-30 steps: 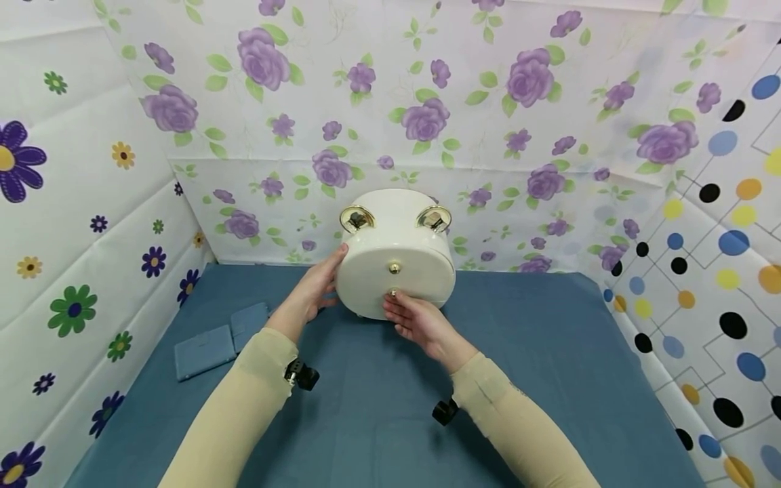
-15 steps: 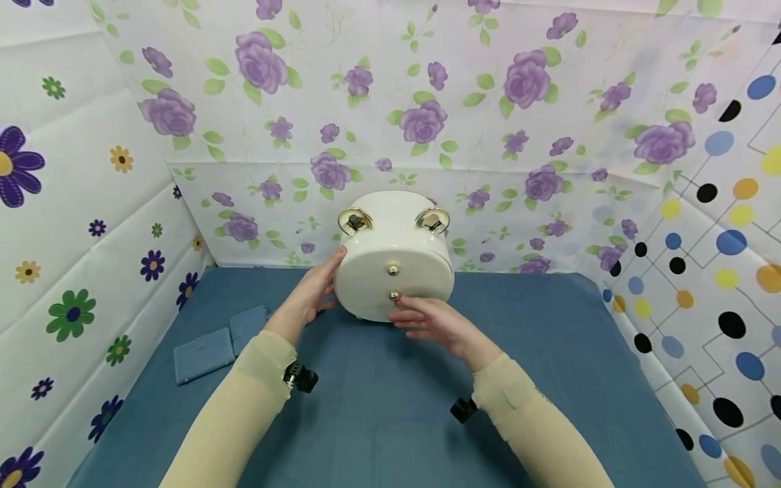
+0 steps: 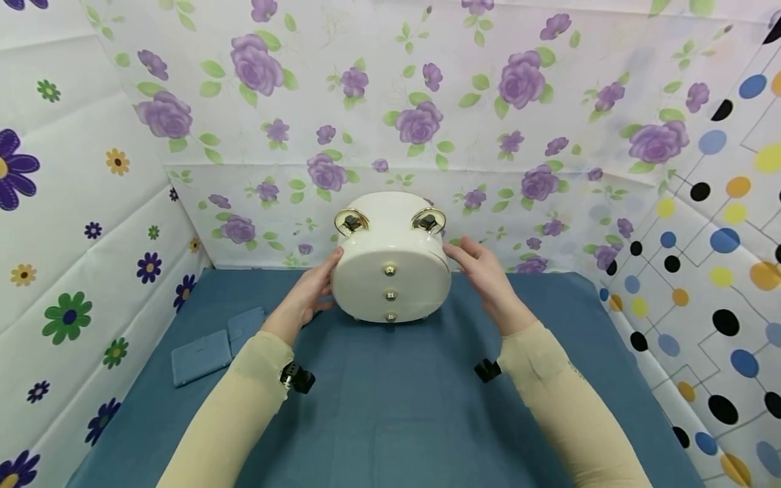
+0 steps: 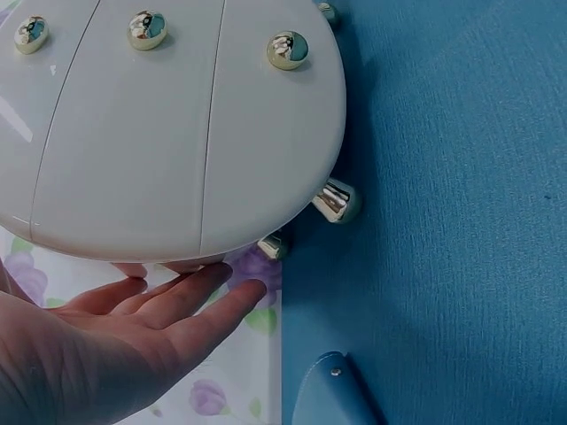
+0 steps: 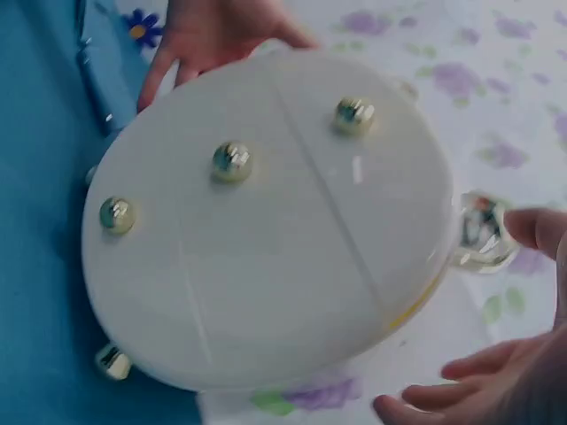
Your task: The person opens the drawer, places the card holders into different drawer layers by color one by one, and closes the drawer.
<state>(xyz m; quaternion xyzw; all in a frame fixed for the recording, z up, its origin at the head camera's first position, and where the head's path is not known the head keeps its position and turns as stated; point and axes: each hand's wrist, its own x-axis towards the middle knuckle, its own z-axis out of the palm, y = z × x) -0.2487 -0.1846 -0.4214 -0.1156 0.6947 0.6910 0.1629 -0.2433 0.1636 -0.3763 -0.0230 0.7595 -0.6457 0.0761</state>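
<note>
A glossy white oval box (image 3: 390,285) stands on small gold feet at the back of the table in the head view. Three round gold knobs run down its front, the middle knob (image 5: 232,162) among them, and thin seams divide that face. Two gold ring-shaped pieces, such as the right ring (image 3: 429,220), stick out at its top. My left hand (image 3: 307,296) rests against the box's left side with fingers extended, their tips partly behind it. My right hand (image 3: 490,281) is beside the box's right side, thumb and fingers spread; whether it touches is unclear.
A blue folded case (image 3: 201,357) lies on the blue table cloth (image 3: 390,420) at the left, partly behind my left arm. Right behind the box hangs a floral sheet (image 3: 274,135). Patterned sheets also border the left and right sides.
My right hand has come away from the middle knob and moved up and right to the box's right side, uncovering the lowest knob. The left hand stays at the left side.
</note>
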